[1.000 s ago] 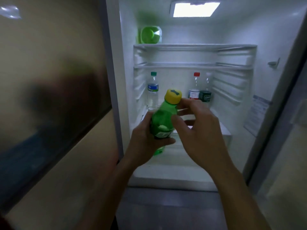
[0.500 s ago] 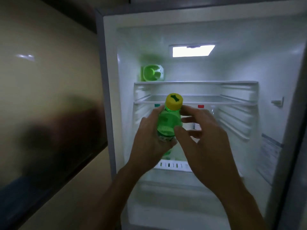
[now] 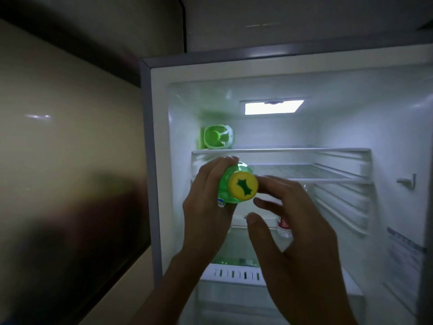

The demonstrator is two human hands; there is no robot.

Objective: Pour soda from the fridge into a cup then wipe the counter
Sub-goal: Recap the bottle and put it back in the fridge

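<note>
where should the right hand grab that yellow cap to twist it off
Pinch the yellow cap around its rim, thumb below and fingers above, coming in from the right. The green bottle is tipped with the cap facing the camera, the left hand already wraps its body, and the right hand hovers open beside the cap.
</note>
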